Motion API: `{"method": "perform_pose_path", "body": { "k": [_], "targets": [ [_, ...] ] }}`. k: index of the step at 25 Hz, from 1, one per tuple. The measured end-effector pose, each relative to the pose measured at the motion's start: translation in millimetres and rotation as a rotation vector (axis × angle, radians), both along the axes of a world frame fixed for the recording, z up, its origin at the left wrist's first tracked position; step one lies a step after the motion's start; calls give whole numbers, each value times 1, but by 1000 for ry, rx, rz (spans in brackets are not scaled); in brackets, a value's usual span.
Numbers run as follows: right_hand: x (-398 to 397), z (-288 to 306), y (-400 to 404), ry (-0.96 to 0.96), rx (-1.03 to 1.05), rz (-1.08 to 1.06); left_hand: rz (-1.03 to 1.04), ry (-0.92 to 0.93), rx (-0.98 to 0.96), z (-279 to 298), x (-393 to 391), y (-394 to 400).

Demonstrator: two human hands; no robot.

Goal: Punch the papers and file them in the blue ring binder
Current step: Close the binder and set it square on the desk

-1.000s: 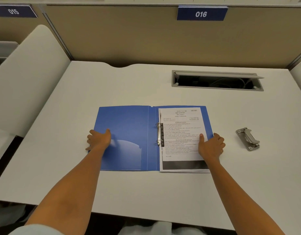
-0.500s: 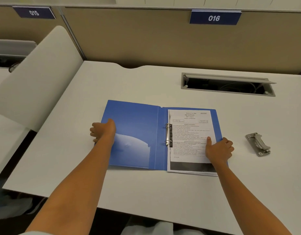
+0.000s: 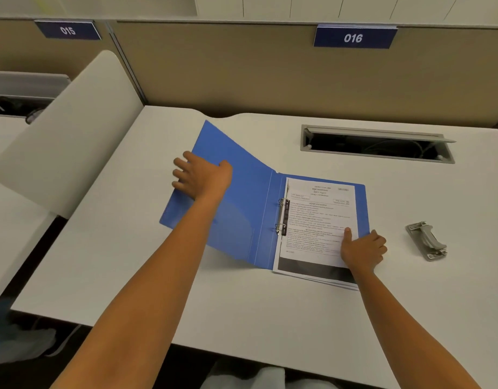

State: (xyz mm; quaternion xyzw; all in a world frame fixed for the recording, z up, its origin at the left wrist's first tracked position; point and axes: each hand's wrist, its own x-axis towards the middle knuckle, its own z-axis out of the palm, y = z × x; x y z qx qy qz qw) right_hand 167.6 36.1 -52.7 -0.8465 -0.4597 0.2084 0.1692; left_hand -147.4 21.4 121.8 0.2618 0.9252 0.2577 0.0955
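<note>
Two bare hands work at a blue ring binder [image 3: 250, 209] lying open near the middle of a white table [image 3: 135, 248]; all places below are given from the binder.

Far left of it: a rounded white side panel [image 3: 65, 136], and above that a blue sign reading 015 [image 3: 67, 30].

Left cover [image 3: 231, 164]: raised off the table and tilted, its outer edge up. The left hand [image 3: 201, 178] grips this outer edge, thumb on the inner face, fingers [image 3: 180, 175] curled round behind it.

Spine: two metal rings [image 3: 283, 217], closed through the left margin of the papers.

Right half: a stack of printed papers [image 3: 318, 220] lying flat on the rings, its lower edge overhanging the binder's near edge. The back cover [image 3: 361, 203] shows as a blue strip past the sheets.

Right edge: the right hand [image 3: 364, 249] holds down the papers, thumb [image 3: 348, 234] pressed flat on the top sheet and the other fingers curled at the cover's edge; what they clasp cannot be told.

Right of the binder, apart from it: a grey hole punch [image 3: 427, 240] on the table.

Behind and to the right: an open cable hatch [image 3: 377, 144] set in the table, and on the beige partition [image 3: 270, 74] above it a blue sign reading 016 [image 3: 353, 37].
</note>
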Motion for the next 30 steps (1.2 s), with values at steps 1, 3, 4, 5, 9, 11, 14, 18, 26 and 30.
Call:
{"method": "perform_pose_path", "body": {
  "k": [1,3,4,5,9,11,14,18,26,30],
  "targets": [
    [1,1,1,13,2,-4,-49,19,-18,9,7,2],
    [2,2,0,37,12,-11,-141,48,-28,25,20,5],
    [3,2,0,49,20,-11,-183,47,-20,34,26,6],
    [5,2,0,66,29,-12,-224,39,-10,41,33,7],
    [9,3,-2,133,63,-20,-375,21,-13,64,59,10],
    [12,4,-2,173,77,-29,-440,-21,-23,67,67,12],
    [18,5,-2,254,96,-44,-483,-190,3,62,75,16],
    [22,9,-1,187,120,-44,-501,-443,39,48,81,19],
    [-4,89,8,756,323,247,-611,-949,-129,31,115,21],
    [-8,126,15,1104,194,311,-655,-920,-246,2,132,19]
  ]
}}
